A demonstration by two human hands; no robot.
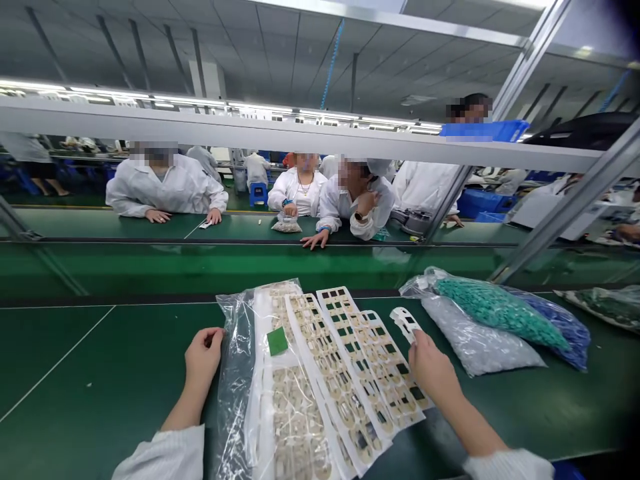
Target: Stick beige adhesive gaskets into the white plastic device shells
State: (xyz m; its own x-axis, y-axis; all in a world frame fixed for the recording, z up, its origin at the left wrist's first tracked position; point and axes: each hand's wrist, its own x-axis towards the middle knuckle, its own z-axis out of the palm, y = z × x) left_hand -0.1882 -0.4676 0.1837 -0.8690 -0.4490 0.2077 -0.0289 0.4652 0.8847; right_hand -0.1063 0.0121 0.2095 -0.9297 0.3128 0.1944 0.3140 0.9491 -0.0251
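My right hand (431, 368) pinches a small white die-cut piece (406, 323) just above the right edge of a fan of beige punched sheets (350, 373). The sheets lie overlapped on the green bench, partly on a clear plastic bag (235, 373). A small green square (277, 341) rests on the leftmost sheet. My left hand (203, 360) is curled in a loose fist beside the bag's left edge, its fingers closed; I cannot make out anything in it.
Bags of teal (495, 310), blue (565, 327) and whitish (475, 340) small parts lie to the right. Another bag (605, 305) sits at the far right. Several people in white coats sit across a green conveyor (200, 267). A metal rail (300, 137) crosses overhead.
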